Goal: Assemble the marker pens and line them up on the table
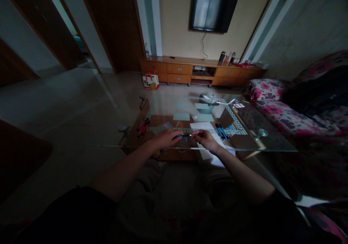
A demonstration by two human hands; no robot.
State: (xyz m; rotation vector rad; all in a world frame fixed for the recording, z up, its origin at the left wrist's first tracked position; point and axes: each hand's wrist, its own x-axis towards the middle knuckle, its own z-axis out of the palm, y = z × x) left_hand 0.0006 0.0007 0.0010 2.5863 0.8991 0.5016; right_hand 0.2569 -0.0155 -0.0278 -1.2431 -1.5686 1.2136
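Note:
Both my hands meet over the near edge of a glass coffee table (266,144). My left hand (167,138) is closed around a blue pen (182,136) that lies level between the hands. My right hand (206,139) pinches the pen's right end with its fingertips. A white sheet of paper (202,126) lies on the glass just beyond and under my right hand. Several blue pens (221,131) lie to the right of it. Red pens (143,127) lie to the left on the glass.
Pale green cards (181,116) and a small basket (206,107) sit farther back on the table. A flowered sofa (274,108) runs along the right. A wooden TV cabinet (201,71), a wall TV (213,11) and a paper bag (150,81) stand beyond.

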